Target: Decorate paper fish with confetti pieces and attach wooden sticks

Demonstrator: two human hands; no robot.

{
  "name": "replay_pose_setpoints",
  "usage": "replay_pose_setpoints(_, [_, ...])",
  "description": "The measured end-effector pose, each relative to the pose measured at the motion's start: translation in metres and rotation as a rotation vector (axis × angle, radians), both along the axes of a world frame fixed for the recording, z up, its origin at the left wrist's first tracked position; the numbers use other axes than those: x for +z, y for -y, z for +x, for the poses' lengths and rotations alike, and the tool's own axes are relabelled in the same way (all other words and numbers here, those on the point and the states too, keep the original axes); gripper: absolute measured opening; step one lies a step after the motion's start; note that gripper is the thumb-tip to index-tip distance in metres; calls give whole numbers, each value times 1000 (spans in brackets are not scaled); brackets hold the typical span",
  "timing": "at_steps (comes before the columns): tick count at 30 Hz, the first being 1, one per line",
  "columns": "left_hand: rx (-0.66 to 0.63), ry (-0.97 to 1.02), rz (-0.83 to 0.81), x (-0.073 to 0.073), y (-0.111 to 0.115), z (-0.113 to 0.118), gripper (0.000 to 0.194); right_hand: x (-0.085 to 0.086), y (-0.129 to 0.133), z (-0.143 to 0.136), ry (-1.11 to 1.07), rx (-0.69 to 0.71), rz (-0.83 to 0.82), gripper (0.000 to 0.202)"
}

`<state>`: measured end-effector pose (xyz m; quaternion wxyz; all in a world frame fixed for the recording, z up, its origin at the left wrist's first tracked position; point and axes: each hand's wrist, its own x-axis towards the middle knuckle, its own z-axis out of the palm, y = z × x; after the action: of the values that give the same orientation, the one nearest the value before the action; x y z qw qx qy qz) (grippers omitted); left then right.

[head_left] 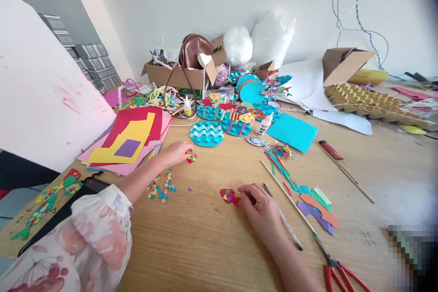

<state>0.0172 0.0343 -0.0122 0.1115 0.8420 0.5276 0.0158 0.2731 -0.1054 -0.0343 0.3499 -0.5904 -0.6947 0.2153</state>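
A small red paper fish point(228, 195) with bits of coloured paper on its body lies flat on the wooden table. At its tail is my right hand point(258, 203), with curled fingers and the thumb and forefinger closed around the tail end. Farther off, my left hand point(179, 151) reaches down to a little heap of coloured paper scraps point(192, 159). Its fingers are pinched together, and whatever is between them is hidden. Round paper dots point(161, 188) are scattered below my left forearm. One tiny purple scrap point(190, 189) lies between the hands.
Coloured paper sheets point(119, 139) are stacked at left. A pen point(284, 219), a thin stick point(287, 196), red-handled scissors point(337, 269) and paper strips point(318, 205) lie right. Behind stand a glue bottle point(264, 124), blue discs point(206, 134) and a cardboard box point(178, 76).
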Motion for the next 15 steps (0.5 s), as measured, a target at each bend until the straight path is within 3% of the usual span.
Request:
replay_pose_setpoints(7, [-37, -28, -7, -7, -7, 0, 8, 0, -1, 2, -1, -5, -10, 15])
replay_pose_setpoints(15, [-52, 2, -3, -5, -1, 1, 10, -1, -1, 2, -13, 6, 7, 15])
